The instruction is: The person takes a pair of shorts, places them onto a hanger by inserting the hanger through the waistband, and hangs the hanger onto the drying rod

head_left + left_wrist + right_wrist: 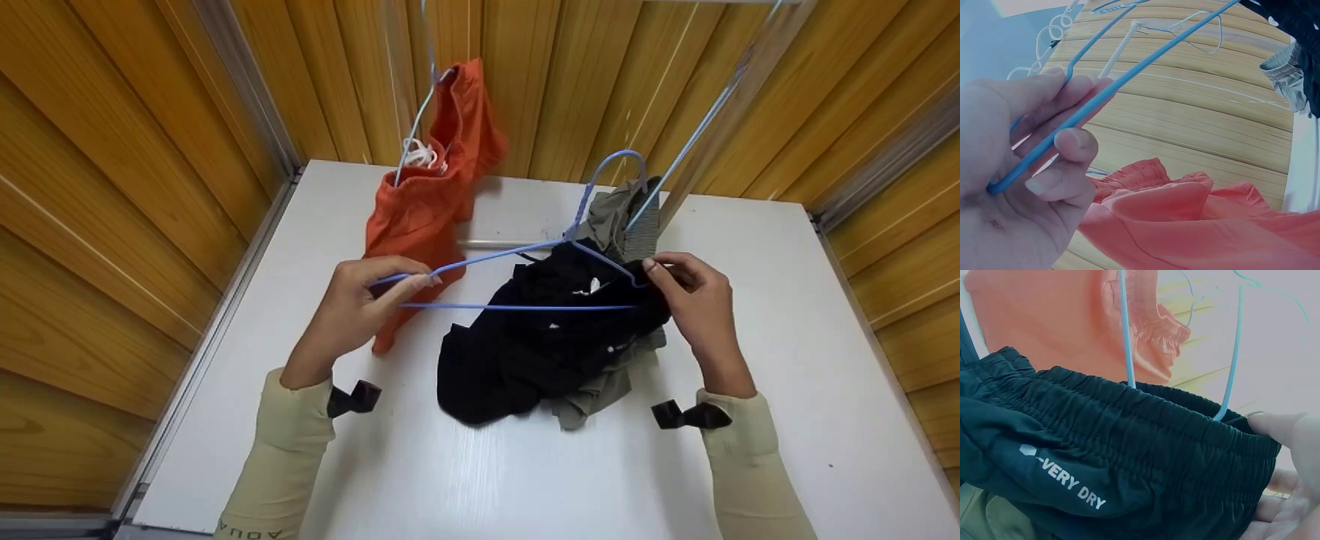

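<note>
Both forearms were cut off at the lower frame edge. The left hand (360, 300) pinched one end of a blue wire hanger (517, 306) with curled fingers (1064, 149); the right hand (694, 304) gripped the other end together with the waistband of one black garment (525, 345), which lay bunched on the white table (480, 465) beneath the hanger. One grey garment (615, 217) was mostly hidden under the black one. Farther back, one orange garment (427, 202) hung on a second blue hanger (420, 112), its hook out of view.
</note>
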A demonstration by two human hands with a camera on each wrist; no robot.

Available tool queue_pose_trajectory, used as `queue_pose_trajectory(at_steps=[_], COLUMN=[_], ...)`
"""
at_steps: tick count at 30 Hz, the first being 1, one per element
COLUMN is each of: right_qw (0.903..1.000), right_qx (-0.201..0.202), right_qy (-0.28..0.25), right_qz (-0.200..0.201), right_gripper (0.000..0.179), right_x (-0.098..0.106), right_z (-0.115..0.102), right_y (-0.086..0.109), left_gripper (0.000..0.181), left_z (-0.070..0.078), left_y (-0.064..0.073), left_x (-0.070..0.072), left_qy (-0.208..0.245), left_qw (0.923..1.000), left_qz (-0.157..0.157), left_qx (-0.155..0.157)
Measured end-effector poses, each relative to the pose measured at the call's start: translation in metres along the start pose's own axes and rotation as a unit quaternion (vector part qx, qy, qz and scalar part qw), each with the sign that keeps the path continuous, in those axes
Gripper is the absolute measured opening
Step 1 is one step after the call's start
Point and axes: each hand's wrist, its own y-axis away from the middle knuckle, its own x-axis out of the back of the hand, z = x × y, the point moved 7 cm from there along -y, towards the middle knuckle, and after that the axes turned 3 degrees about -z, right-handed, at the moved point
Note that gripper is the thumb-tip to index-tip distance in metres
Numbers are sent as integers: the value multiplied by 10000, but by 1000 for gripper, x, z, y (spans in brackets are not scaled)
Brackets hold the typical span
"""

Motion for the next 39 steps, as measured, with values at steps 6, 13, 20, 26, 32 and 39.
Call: queue_pose_trajectory(at_steps=[6,13,20,26,32,39], right_qw=[9997,9991,9976,9952,9901,9684], right_qx=[65,403,664,676,711,1362], right_qy=[218,87,108,493,779,896], right_qz=[0,71,-153,-506,-925,-1885], right_gripper=[33,28,26,26,31,42], right_x=[0,-3,-10,-15,-19,-21], right_z=[-7,-22,-36,-41,-42,-50], right_y=[3,7,9,9,9,18], left_gripper=[14,12,12,12,12,12], left_z=[1,5,8,7,7,4], left_y=[0,-2,-4,-4,-4,-2], left_x=[-3,-8,-15,-16,-15,-11], left_qy=[-49,-161,-377,-338,-257,-145], left_qw=[10000,9992,9973,9965,9960,9964], left_qz=[-34,-14,23,123,250,351], left_qx=[-73,-354,-625,-756,-822,-761])
